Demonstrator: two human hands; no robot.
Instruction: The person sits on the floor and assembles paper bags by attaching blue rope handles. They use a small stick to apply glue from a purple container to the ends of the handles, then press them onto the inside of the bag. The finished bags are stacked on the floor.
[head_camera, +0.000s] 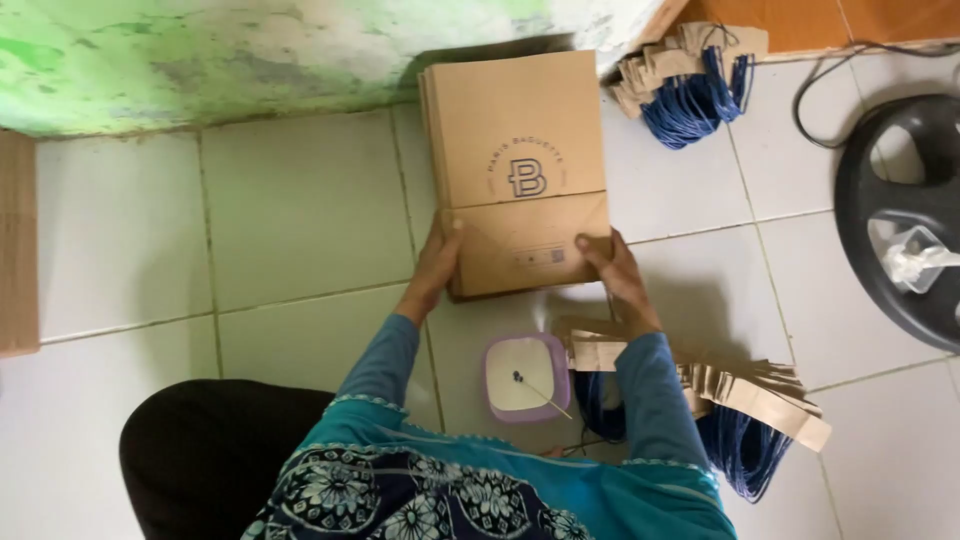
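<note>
Hands (520, 265) at bag stack (515, 150) edges

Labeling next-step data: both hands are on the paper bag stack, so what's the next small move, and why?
Probably square the stack: the left hand and right hand clamp the near edge of the brown paper bag stack on the tiled floor, and its left-side edges look slightly fanned.

I see a stack of flat brown paper bags (515, 150), dark round logo on top, bottom flap folded up, lying squared on the white tiled floor (300, 210) by the wall.
</note>
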